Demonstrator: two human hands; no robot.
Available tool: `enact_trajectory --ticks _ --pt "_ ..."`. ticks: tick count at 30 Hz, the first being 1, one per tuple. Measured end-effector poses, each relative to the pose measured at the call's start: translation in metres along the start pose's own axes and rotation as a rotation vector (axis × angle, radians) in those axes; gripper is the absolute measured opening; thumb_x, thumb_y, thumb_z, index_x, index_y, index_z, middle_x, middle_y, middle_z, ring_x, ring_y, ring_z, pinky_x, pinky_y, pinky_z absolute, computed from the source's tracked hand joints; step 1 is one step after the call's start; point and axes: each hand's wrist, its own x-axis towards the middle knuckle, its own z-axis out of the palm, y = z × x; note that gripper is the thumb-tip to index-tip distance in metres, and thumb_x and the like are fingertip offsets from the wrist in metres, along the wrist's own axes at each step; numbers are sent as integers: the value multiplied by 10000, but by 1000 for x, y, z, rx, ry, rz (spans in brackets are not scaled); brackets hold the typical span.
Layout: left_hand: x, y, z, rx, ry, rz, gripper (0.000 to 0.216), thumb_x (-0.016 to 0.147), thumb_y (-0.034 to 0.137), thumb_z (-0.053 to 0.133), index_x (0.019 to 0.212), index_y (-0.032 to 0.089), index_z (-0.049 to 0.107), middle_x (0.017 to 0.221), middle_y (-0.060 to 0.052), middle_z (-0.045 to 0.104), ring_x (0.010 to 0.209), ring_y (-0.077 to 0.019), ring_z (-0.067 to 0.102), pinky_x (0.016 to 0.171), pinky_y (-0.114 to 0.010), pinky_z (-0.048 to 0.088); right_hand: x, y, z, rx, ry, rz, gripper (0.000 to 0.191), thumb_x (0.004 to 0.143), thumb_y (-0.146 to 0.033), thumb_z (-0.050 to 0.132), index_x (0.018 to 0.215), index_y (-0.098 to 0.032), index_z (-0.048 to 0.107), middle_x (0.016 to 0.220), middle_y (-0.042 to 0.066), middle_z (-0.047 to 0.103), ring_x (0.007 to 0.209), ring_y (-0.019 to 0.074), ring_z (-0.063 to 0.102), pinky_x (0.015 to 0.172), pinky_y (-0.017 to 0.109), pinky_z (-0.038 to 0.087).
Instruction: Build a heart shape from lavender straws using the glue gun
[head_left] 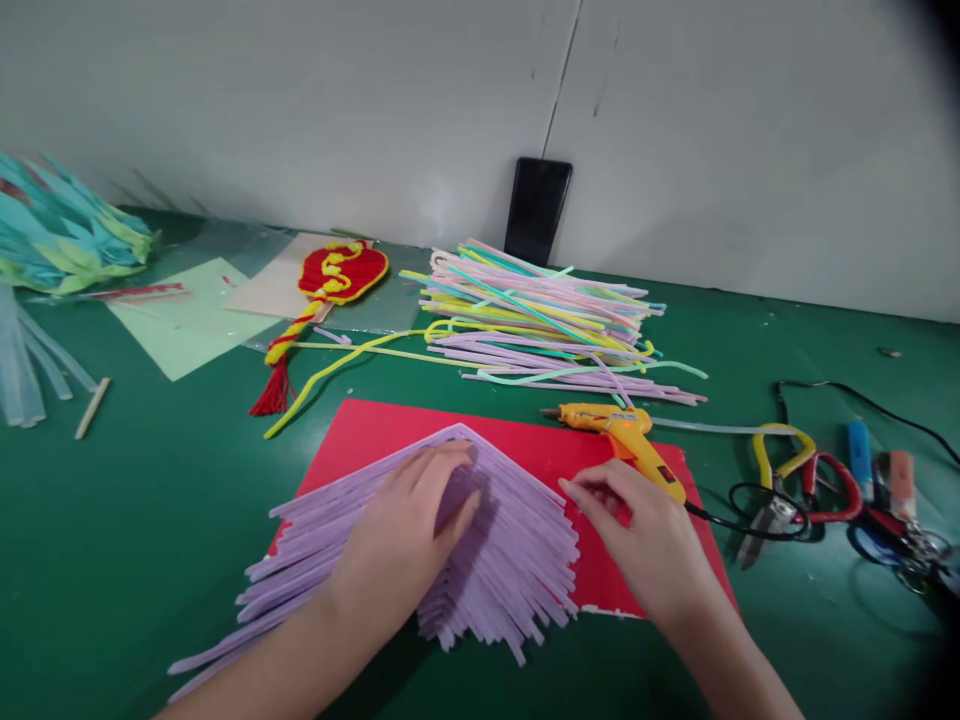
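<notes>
Purple pipe cleaners [517, 540] on a red card [360, 430] slant both ways from a central ridge. The left hand [409, 510], thumb and fingers apart, overlies the left slope; the right slope's ends lie just left of the right hand [645, 525], whose grip cannot be told.

A pale grey wall [300, 100] is filling the top of the frame, a thin dark seam [562, 75] slanting down it just right of top centre. Small dark marks [597, 110] are showing near the seam. A green counter [82, 540] is stretching across the middle and bottom, its back edge sloping downward toward the right. Soft light is falling on the wall.
</notes>
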Motion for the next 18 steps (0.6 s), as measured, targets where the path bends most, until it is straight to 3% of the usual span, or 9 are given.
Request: enact_trajectory --ticks 2,5,9,13,18 --pt "1 -1 -4 -57 58 -48 55 884 249 508 905 201 527 1000 -45 629 936 -185 605 806 -327 501 0 -2 1 5 -3 -10 202 849 -367 568 717 -216 584 694 0 612 594 128 554 562 242 471" --pt "1 1 -7 -53 95 -21 121 890 208 486 771 199 499 818 -17 589 789 -163 582 715 -304 473 0 -5 4 3 -13 -31 218 862 -352 549 695 -212 545 657 -6 577 560 119 517 533 236 451" --pt "-1 7 -6 -40 10 60 126 885 169 486 762 191 504 750 -2 574 721 -158 553 667 -298 444 1 -6 10 0 14 -90 196 879 -337 522 739 -206 563 704 9 598 616 130 549 582 250 470" --pt "-2 10 -2 -46 -98 122 78 868 142 521 803 183 513 800 -6 595 748 -167 558 675 -299 449 2 -12 18 -71 24 -241 149 903 -269 489 939 -207 620 919 52 644 878 187 590 796 329 488" --pt "-4 8 3 15 -121 147 58 869 121 516 852 175 532 847 -25 615 790 -196 574 707 -331 470 13 -30 31 -199 2 -332 226 891 -206 500 1080 -194 624 1024 84 621 969 242 562 864 410 468"
